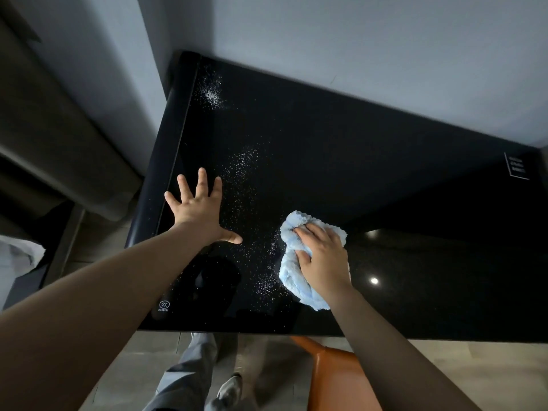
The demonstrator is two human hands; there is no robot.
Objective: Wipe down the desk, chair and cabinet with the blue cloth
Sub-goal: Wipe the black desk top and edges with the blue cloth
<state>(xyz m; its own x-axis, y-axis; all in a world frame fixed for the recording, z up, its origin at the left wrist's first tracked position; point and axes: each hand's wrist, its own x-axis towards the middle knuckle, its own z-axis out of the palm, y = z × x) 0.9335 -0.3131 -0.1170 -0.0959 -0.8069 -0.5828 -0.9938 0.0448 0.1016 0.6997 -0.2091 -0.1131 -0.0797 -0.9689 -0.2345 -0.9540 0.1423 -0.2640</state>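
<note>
A glossy black desk [355, 161] fills the middle of the head view, speckled with white crumbs or powder [246, 185] on its left half. My right hand [321, 259] grips a bunched light-blue cloth [292, 275] and presses it onto the desk near the front edge. My left hand [198, 209] lies flat on the desk with fingers spread, to the left of the cloth. An orange chair [335, 375] shows below the desk's front edge, under my right forearm.
A grey wall [355, 48] runs behind the desk. A dark sofa-like piece [59, 137] stands to the left. My legs and a shoe [207, 381] are on the floor in front. A white label [517, 169] marks the desk's far right.
</note>
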